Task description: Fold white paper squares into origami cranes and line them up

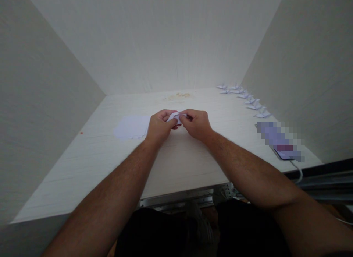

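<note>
A small folded piece of white paper [173, 117] is held between both hands, a little above the middle of the table. My left hand [161, 126] grips its left side, thumb on top and fingers beneath. On the opposite side, my right hand [196, 123] pinches the paper between thumb and fingers. The thumbs are close together over the folds, and the fingers hide much of the paper's shape. Just left of my left hand lies a stack of white paper sheets [131, 127], partly covered by that hand.
Several folded white paper cranes [252, 101] stand in a line along the back right edge. A phone [278, 141], its screen blurred out, lies at the right with a white cable [299, 172]. Walls enclose the white table [176, 168] at back and sides.
</note>
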`<act>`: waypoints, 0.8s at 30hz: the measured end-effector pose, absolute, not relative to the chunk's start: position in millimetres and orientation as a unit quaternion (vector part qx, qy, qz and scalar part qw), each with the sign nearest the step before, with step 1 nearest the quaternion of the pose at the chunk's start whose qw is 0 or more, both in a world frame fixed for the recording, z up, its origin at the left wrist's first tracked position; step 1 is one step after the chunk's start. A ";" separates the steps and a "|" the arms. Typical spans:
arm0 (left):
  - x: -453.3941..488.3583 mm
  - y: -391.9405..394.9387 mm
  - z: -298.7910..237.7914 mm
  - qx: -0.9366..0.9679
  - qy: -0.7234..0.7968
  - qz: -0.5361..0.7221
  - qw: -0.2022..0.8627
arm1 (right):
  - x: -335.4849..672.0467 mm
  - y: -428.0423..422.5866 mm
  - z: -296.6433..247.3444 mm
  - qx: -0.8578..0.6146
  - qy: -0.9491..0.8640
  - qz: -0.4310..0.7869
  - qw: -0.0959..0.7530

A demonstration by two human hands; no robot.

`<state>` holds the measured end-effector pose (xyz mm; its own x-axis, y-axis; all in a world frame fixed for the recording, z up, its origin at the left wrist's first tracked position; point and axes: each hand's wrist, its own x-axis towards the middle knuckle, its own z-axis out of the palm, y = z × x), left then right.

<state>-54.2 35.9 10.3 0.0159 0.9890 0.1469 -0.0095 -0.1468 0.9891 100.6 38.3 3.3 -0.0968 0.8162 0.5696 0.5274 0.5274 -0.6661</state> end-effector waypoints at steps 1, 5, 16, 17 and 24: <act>-53.8 36.5 9.7 0.539 0.462 0.534 0.460 | 100.4 38.6 2.7 -0.462 -0.722 0.151 0.493; -53.0 35.8 10.4 0.569 0.481 0.525 0.412 | 99.7 40.5 1.8 -0.472 -0.690 0.174 0.520; -54.7 35.0 8.3 0.629 0.479 0.524 0.317 | 100.3 43.2 0.9 -0.485 -0.656 0.218 0.536; -55.2 35.9 7.4 0.628 0.467 0.529 0.328 | 100.2 43.9 0.4 -0.481 -0.650 0.225 0.544; -58.6 38.4 4.9 0.628 0.377 0.548 0.404 | 98.5 45.6 4.7 -0.439 -0.585 0.338 0.593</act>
<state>-58.6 38.4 4.9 0.1145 0.9163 0.3837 0.0299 -0.3893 0.9206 98.5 45.6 4.7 0.0881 0.9137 0.3967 0.1123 0.3866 -0.9154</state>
